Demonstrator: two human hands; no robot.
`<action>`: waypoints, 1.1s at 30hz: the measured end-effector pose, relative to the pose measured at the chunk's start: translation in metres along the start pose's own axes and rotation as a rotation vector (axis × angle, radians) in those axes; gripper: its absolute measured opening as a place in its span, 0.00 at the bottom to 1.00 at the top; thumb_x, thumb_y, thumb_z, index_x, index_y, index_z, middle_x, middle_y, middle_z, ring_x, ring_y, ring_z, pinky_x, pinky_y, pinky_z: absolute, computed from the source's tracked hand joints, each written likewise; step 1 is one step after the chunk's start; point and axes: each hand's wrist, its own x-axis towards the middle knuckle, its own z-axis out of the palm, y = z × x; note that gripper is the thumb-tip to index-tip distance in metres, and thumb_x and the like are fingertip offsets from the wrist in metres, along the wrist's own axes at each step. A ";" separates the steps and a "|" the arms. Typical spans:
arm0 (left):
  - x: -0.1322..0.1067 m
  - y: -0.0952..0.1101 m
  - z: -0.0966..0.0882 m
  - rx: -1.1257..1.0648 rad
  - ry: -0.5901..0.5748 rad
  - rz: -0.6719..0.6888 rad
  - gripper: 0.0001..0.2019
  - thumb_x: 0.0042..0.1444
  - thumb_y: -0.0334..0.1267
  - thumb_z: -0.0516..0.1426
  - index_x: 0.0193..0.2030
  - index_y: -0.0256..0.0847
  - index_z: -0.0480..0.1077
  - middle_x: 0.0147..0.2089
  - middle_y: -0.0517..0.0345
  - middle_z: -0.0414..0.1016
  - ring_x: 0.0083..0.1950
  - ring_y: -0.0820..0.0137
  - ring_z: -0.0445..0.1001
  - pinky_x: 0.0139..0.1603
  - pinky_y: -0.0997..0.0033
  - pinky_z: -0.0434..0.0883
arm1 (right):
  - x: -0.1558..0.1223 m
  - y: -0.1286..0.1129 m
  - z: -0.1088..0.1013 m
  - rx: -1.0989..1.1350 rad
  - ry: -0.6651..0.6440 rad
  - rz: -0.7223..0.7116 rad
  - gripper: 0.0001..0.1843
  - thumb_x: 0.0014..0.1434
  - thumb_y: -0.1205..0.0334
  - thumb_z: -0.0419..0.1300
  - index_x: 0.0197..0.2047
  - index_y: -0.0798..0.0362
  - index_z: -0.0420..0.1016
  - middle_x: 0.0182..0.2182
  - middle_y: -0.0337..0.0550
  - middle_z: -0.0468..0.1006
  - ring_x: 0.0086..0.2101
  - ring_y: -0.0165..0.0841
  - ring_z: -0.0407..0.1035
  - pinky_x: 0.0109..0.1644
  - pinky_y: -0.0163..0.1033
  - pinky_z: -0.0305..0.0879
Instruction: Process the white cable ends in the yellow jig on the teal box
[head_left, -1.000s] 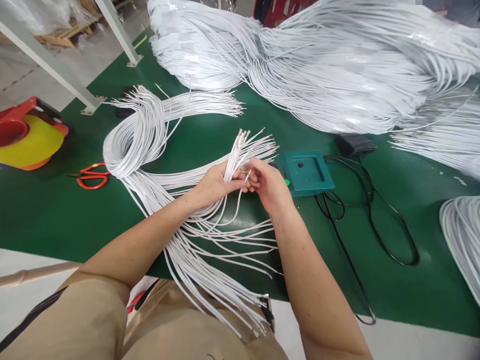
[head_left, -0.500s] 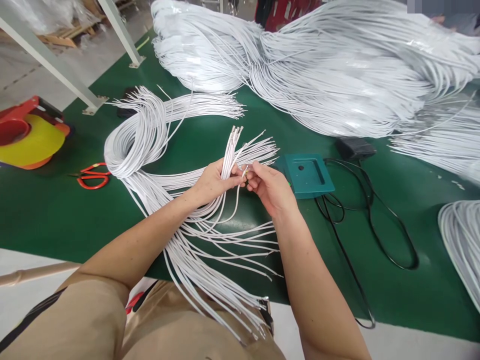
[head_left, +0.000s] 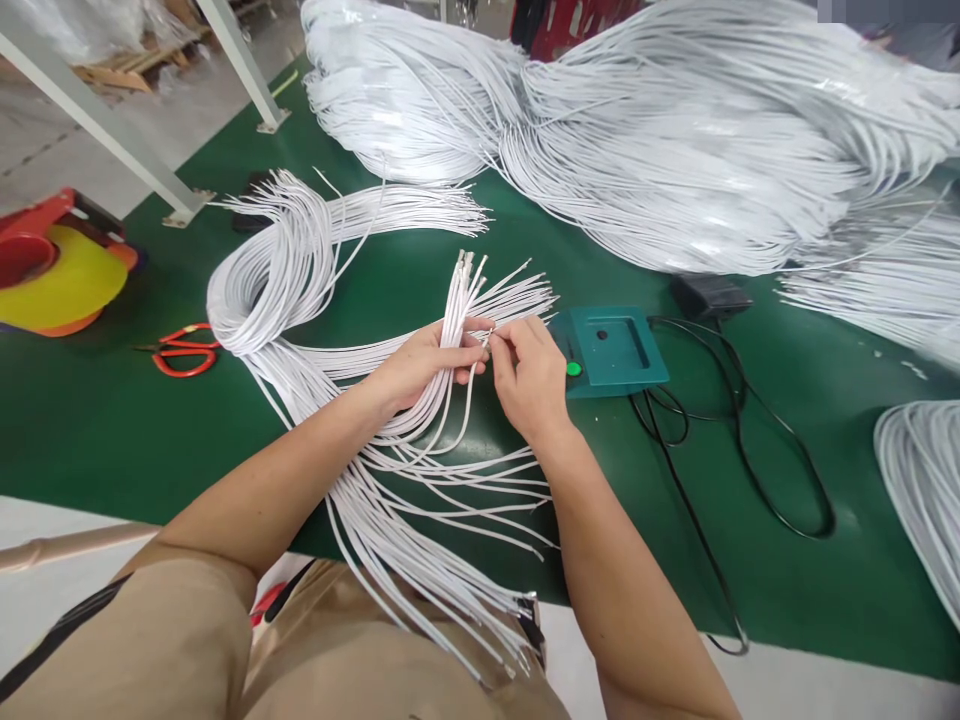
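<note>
My left hand (head_left: 424, 365) is closed around a bunch of thin white cables (head_left: 461, 290), holding their stripped ends upward above the green table (head_left: 112, 420). My right hand (head_left: 529, 375) pinches the bare tip of a single white cable (head_left: 472, 385) right beside the left thumb. That cable hangs down in a curve under both hands. More white cables (head_left: 420, 540) trail from the hands over the table's near edge onto my lap.
A teal box with a green button (head_left: 615, 350) lies just right of my hands, black cords (head_left: 750, 470) looping from it. Red scissors (head_left: 180, 352) lie at left. A looped cable bundle (head_left: 277, 270) and big white cable heaps (head_left: 675, 130) fill the back.
My right hand has turned and moved slightly left, uncovering the green button; its fingers now pinch the cable tip closer to the left thumb. The held bunch stands a little more upright.
</note>
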 end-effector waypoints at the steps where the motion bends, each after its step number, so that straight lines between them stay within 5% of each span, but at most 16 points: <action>1: 0.001 0.000 -0.001 -0.039 0.003 -0.038 0.22 0.45 0.32 0.66 0.49 0.36 0.71 0.31 0.60 0.71 0.31 0.77 0.73 0.27 0.81 0.66 | 0.000 0.001 0.000 -0.087 -0.020 -0.075 0.16 0.66 0.63 0.46 0.30 0.52 0.68 0.32 0.47 0.72 0.37 0.36 0.65 0.43 0.40 0.60; 4: 0.004 -0.001 -0.004 -0.059 0.023 -0.080 0.22 0.45 0.31 0.66 0.48 0.34 0.71 0.32 0.58 0.73 0.30 0.77 0.73 0.25 0.82 0.64 | 0.001 0.005 -0.006 -0.286 -0.117 -0.206 0.18 0.68 0.63 0.43 0.33 0.53 0.72 0.34 0.49 0.74 0.38 0.38 0.65 0.45 0.41 0.58; 8: 0.009 -0.008 -0.006 0.123 0.106 0.004 0.23 0.45 0.32 0.66 0.49 0.35 0.69 0.30 0.60 0.73 0.31 0.74 0.76 0.24 0.81 0.64 | 0.005 0.017 -0.017 -0.478 -0.176 -0.154 0.11 0.64 0.65 0.51 0.45 0.55 0.73 0.39 0.50 0.78 0.43 0.43 0.66 0.53 0.47 0.55; 13: 0.011 -0.016 -0.008 0.300 0.116 0.051 0.23 0.47 0.34 0.66 0.50 0.37 0.67 0.30 0.60 0.74 0.32 0.71 0.78 0.26 0.79 0.69 | 0.008 0.029 -0.023 -0.532 -0.284 -0.114 0.09 0.59 0.71 0.53 0.39 0.55 0.74 0.34 0.48 0.80 0.42 0.42 0.69 0.61 0.52 0.48; 29: 0.012 -0.021 -0.007 0.495 0.204 0.097 0.21 0.45 0.34 0.65 0.47 0.37 0.70 0.30 0.60 0.76 0.32 0.68 0.80 0.28 0.75 0.75 | 0.016 0.030 -0.018 -0.510 -0.262 -0.127 0.10 0.57 0.72 0.54 0.34 0.52 0.76 0.26 0.47 0.75 0.40 0.43 0.65 0.61 0.53 0.52; 33: 0.013 -0.020 -0.006 0.483 0.196 0.079 0.21 0.45 0.34 0.65 0.47 0.36 0.70 0.30 0.60 0.76 0.32 0.68 0.80 0.29 0.75 0.75 | 0.011 0.032 -0.026 -0.537 -0.187 -0.046 0.10 0.62 0.64 0.54 0.44 0.53 0.76 0.42 0.52 0.79 0.51 0.46 0.65 0.66 0.64 0.41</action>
